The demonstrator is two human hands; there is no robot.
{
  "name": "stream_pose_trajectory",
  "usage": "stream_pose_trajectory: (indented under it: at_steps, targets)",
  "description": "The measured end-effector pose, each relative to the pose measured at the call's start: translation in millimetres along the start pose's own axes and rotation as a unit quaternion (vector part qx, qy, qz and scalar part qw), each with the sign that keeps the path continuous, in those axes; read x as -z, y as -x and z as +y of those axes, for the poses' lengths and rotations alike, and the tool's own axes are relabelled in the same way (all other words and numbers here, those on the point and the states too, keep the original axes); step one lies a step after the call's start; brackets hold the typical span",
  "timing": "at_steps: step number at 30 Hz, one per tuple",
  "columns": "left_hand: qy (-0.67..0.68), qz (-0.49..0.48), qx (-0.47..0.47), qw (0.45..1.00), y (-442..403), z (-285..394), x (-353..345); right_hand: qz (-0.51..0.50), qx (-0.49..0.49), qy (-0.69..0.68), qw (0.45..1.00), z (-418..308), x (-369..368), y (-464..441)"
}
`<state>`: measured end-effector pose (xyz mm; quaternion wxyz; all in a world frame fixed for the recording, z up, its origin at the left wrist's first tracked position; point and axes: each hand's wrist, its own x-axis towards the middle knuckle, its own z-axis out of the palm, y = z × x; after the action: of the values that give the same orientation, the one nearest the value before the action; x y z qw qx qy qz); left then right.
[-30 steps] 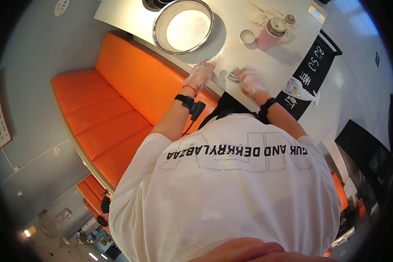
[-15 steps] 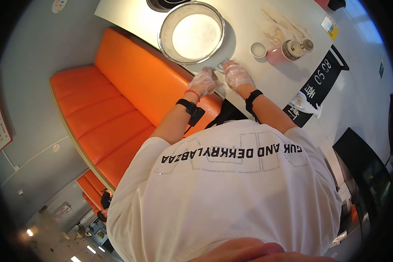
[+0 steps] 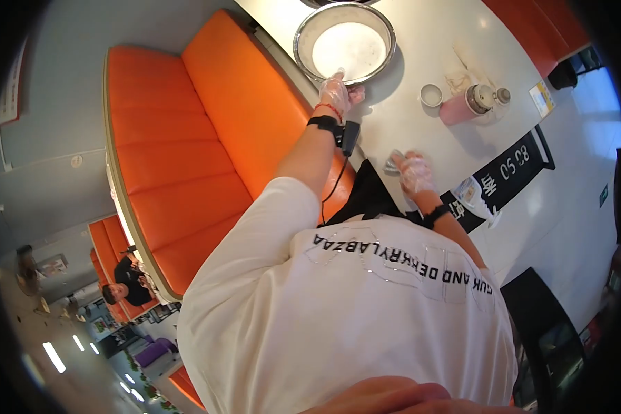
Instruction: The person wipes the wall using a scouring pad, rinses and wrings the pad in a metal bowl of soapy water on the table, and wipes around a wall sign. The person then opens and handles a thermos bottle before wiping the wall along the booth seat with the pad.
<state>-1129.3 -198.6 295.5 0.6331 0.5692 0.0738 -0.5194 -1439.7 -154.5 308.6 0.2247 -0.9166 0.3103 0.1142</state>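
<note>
My left hand (image 3: 338,95), in a clear plastic glove, is at the near rim of a round metal bowl (image 3: 299,45). One finger reaches over the rim and the others stay outside, pinching it. The bowl's inside looks bright white; whether that is contents or its bottom, I cannot tell. Lower right, my gloved right hand (image 3: 418,174) is over the white table (image 3: 400,117) near its edge, its fingers closed on a small grey, crumpled item (image 3: 392,163). Its material is too small to make out.
Right of the bowl are a small white cup (image 3: 431,95), a pink bottle (image 3: 455,109) and a beige cloth (image 3: 459,77). A black lettered strip (image 3: 510,169) and a white spray bottle (image 3: 473,197) lie right. An orange bench (image 3: 234,103) borders the left; a person (image 3: 127,284) sits far off.
My left hand has moved up from the table edge to the bowl's rim. My right hand, beside it half a second ago, has moved apart toward the lower right. The view has shifted.
</note>
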Motion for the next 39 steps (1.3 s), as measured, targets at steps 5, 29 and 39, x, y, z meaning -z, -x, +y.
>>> stream_pose_trajectory:
  at_steps: [5, 29, 39]
  targets:
    - [0.038, 0.094, -0.064, 0.993, -15.1, -15.2, 0.8, -0.031, -0.053, 0.023, 0.998, 25.8, -2.8, 48.3]
    - [0.012, 0.242, -0.087, 0.966, 314.1, -68.8, 208.3, 0.011, 0.126, 0.307, 0.943, -18.4, -11.3, -169.5]
    - [0.061, 0.219, -0.036, 0.973, 408.8, -88.4, 297.6, 0.050, 0.010, 0.151, 0.987, -94.7, 12.6, -146.4]
